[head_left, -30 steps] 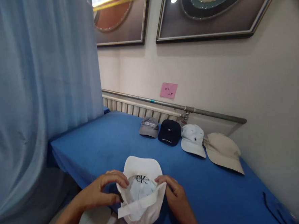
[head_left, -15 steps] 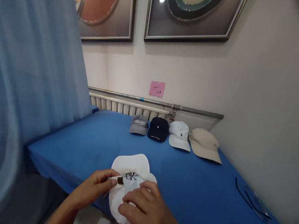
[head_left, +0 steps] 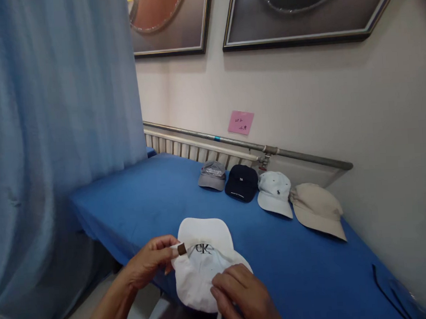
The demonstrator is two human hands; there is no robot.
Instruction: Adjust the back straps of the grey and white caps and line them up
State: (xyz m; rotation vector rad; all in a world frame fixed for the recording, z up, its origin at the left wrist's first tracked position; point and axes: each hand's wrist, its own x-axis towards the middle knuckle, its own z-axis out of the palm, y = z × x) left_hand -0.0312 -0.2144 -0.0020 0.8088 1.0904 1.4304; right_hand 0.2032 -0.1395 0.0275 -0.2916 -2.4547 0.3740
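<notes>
A white baseball cap (head_left: 195, 285) with black "CK" letters is in front of me at the bed's near edge, its brim pointing away. At its left side, my left hand (head_left: 157, 254) is closed, thumb and fingers pinching the cap's edge beside a small brown tab (head_left: 182, 249). My right hand (head_left: 243, 292) is over the cap's lower right, fingers curled together on it. A thin white strap end hangs below those fingers; the fingertips partly hide what they grip.
Along the wall side of the blue-covered bed (head_left: 135, 183) stand a grey cap (head_left: 212, 175), a navy cap (head_left: 242, 183), a pale cap (head_left: 275, 194) and a beige cap (head_left: 319, 210). Glasses (head_left: 394, 293) lie at right. A blue curtain (head_left: 60, 92) hangs left; a pipe (head_left: 307, 158) runs behind.
The view has shifted, so everything sits further right. My right hand has drawn back toward the cap's lower right, uncovering more of the white fabric. My left hand keeps its pinch.
</notes>
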